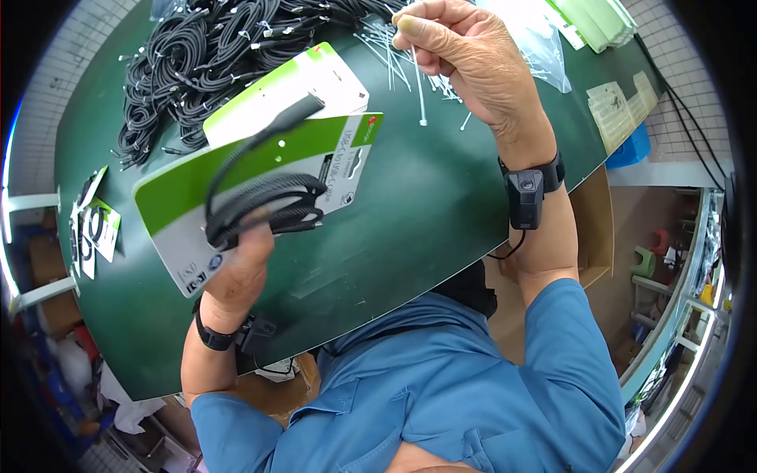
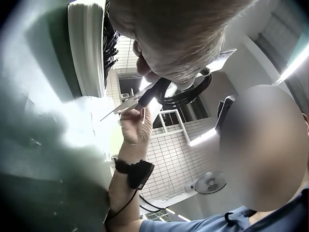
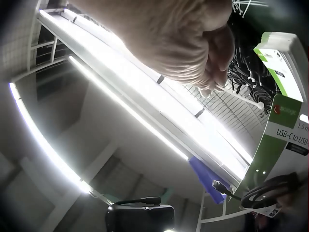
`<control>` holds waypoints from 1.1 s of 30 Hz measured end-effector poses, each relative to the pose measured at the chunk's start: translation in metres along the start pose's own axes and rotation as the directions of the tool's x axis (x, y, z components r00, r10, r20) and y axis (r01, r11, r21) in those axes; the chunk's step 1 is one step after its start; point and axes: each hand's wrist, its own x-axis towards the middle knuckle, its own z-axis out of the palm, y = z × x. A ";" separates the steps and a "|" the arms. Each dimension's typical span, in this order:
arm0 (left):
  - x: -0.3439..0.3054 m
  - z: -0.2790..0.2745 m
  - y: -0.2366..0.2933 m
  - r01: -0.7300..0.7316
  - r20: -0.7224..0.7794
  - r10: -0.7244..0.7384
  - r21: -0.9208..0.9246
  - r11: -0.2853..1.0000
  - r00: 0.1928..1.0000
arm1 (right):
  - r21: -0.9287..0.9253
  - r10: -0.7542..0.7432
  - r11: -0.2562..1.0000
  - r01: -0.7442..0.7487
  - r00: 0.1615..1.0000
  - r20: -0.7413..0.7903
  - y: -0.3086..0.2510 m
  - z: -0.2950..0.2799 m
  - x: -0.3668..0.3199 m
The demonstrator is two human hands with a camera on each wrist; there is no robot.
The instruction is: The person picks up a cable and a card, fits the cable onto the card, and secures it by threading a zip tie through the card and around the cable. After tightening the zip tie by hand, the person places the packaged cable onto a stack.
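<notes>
My left hand (image 1: 243, 264) holds a green and white USB-C cable packaging card (image 1: 169, 193) together with a coiled black cable (image 1: 272, 206) lying against its face. One plug end of the cable sticks up past the card's top edge, somewhat blurred. Over the far side of the table, my right hand (image 1: 485, 59) pinches a thin white cable tie (image 1: 420, 91) between thumb and finger, its head end hanging down. The right wrist view shows the same cable tie (image 3: 246, 99) reaching from the fingertips toward the card (image 3: 265, 150), apart from it.
Behind the held card stands a stack of similar cards (image 1: 339, 75). A big heap of black cables (image 1: 201, 67) covers the far left, with loose white cable ties (image 1: 386, 59) beside it. Carded cables (image 1: 96, 229) lie at the left edge; a clear plastic bag (image 1: 548, 59) is at far right.
</notes>
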 end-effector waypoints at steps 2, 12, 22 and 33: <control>-0.001 -0.005 -0.005 -0.041 0.054 0.040 0.020 0.999 0.998 | 0.017 -0.011 1.000 0.011 1.000 0.028 0.000 0.001 -0.002; 0.023 0.015 0.025 -0.745 0.495 0.592 0.195 0.638 0.636 | -0.075 -0.252 0.961 0.266 0.955 0.154 0.015 0.012 -0.004; 0.023 0.015 0.024 -0.825 0.509 0.670 0.168 0.539 0.541 | -0.232 -0.281 0.895 0.382 0.885 0.372 0.015 0.039 -0.022; 0.022 0.010 0.018 -0.819 0.556 0.632 0.172 0.547 0.539 | -0.457 0.175 0.889 -0.030 0.945 0.278 -0.004 0.059 -0.031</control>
